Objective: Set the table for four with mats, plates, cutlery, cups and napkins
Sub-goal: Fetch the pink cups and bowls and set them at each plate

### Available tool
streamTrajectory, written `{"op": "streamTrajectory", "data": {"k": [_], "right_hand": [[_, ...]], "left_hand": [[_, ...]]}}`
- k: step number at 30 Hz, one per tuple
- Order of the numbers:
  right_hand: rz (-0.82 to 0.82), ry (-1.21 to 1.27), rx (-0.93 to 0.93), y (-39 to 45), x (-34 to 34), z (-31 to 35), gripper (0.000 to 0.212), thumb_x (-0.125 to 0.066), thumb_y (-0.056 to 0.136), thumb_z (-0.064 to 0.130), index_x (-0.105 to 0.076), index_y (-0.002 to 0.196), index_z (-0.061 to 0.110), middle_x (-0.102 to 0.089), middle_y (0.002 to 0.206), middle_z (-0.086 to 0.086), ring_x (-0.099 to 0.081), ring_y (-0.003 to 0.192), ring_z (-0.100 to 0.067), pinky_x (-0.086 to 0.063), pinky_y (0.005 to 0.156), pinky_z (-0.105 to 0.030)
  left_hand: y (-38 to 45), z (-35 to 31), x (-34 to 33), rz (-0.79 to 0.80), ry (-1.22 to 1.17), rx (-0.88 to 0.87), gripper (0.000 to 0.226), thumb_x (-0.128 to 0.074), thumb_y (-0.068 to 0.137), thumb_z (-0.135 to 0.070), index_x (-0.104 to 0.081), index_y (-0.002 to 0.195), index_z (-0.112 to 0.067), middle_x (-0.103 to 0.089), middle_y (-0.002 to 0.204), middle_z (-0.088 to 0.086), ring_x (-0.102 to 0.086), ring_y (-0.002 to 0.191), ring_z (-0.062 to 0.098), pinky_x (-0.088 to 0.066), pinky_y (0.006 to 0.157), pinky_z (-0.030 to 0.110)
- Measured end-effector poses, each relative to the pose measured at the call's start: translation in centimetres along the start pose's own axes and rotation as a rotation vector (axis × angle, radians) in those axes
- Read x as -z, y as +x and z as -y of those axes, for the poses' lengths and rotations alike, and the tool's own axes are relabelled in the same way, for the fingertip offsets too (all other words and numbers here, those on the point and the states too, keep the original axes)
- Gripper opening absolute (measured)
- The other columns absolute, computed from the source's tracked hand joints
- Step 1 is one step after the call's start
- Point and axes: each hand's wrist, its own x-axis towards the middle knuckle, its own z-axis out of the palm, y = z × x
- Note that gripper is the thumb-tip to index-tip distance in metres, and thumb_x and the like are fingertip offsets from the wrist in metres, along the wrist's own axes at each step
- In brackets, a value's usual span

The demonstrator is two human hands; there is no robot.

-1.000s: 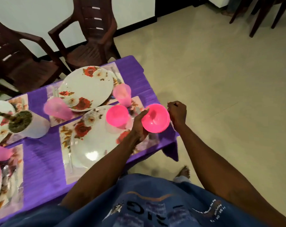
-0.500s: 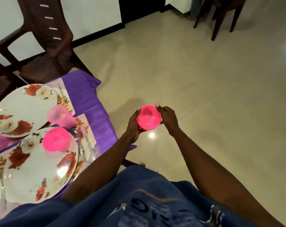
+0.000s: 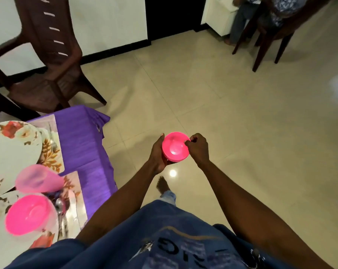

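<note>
We held the pink cup (image 3: 175, 148) out over the tiled floor (image 3: 241, 123), well clear of the worktop (image 3: 83, 140). Our left hand (image 3: 158, 153) had its grip curled round the cup's side, and our right hand (image 3: 198, 148) pinched its rim. Two more pink cups (image 3: 28, 216) stood among the floral plates (image 3: 11, 150).

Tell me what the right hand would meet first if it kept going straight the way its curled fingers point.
The right hand has its fingers curled leftward at the rim of the pink cup, so the cup comes first, then the left hand gripping its far side. Contact already looks made.
</note>
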Motion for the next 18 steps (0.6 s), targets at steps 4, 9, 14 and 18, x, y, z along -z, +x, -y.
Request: {"op": "streamTrajectory", "data": {"k": [4, 9, 14, 18], "right_hand": [[0.038, -0.026, 0.021, 6.9, -2.8, 4.3, 0.014, -0.064, 0.08, 0.004, -0.051, 0.077, 0.008, -0.05, 0.071, -0.001, -0.045, 0.065, -0.017, -0.036, 0.057, -0.028], [0.105, -0.058, 0.071, 14.9, -8.7, 10.7, 0.019, -0.06, 0.083, 0.006, -0.047, 0.069, 0.012, -0.048, 0.066, 0.001, -0.043, 0.063, -0.017, -0.034, 0.056, -0.029], [0.258, -0.091, 0.147, 20.0, -16.3, 16.5, 0.022, -0.057, 0.084, 0.006, -0.047, 0.066, 0.012, -0.048, 0.064, 0.002, -0.044, 0.064, -0.019, -0.033, 0.055, -0.029], [0.442, -0.142, 0.241, 22.6, -24.0, 21.3, 0.015, -0.057, 0.084, 0.007, -0.054, 0.07, 0.01, -0.054, 0.068, -0.002, -0.049, 0.069, -0.021, -0.034, 0.054, -0.026]], "left_hand": [[4.9, -6.1, -0.1, -0.027, -0.051, 0.002, 0.063, -0.059, 0.084, -0.064, -0.063, 0.126, -0.018, -0.066, 0.124, 0.015, -0.062, 0.113, 0.039, -0.047, 0.097, 0.061], [10.2, -14.6, 1.6, -0.082, -0.125, -0.039, 0.06, -0.061, 0.084, -0.061, -0.063, 0.127, -0.018, -0.066, 0.125, 0.014, -0.063, 0.114, 0.037, -0.046, 0.098, 0.06], [12.3, -22.1, 5.2, -0.166, -0.273, -0.125, 0.05, -0.056, 0.09, -0.056, -0.065, 0.12, -0.018, -0.07, 0.114, 0.011, -0.065, 0.105, 0.034, -0.05, 0.096, 0.053], [13.1, -26.6, 9.5, -0.308, -0.475, -0.236, 0.053, -0.056, 0.09, -0.054, -0.061, 0.127, -0.017, -0.065, 0.122, 0.013, -0.064, 0.105, 0.033, -0.055, 0.088, 0.048]]}}
